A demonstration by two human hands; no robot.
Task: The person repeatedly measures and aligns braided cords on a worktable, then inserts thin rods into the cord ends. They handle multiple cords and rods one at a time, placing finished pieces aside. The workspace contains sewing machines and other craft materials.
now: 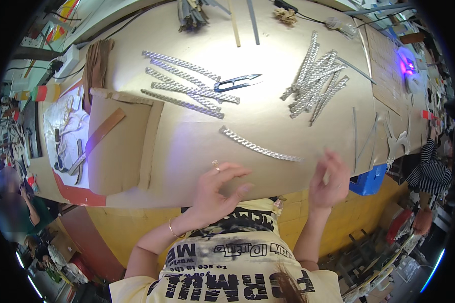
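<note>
A single silvery braided strip (258, 146) lies slightly curved on the brown-paper-covered table (197, 139) in front of me. My left hand (218, 191) is near its left end, holding nothing, thumb and fingers apart. My right hand (330, 181) hovers just past the strip's right end; motion smears its bent fingers, so I cannot make out anything in them. Farther off, several braided strips (179, 103) lie loosely crossed at the left, with dark thread snips (237, 82) against their right ends. Another heap of braided strips (313, 88) sits at the right.
At the left are a bent cardboard piece (119, 146) and brown fabric lengths (97, 65). Grey strips (191, 15) bunch at the far edge. A blue plastic crate (369, 180) stands beyond the near right edge. Another person (432, 169) in stripes works at far right.
</note>
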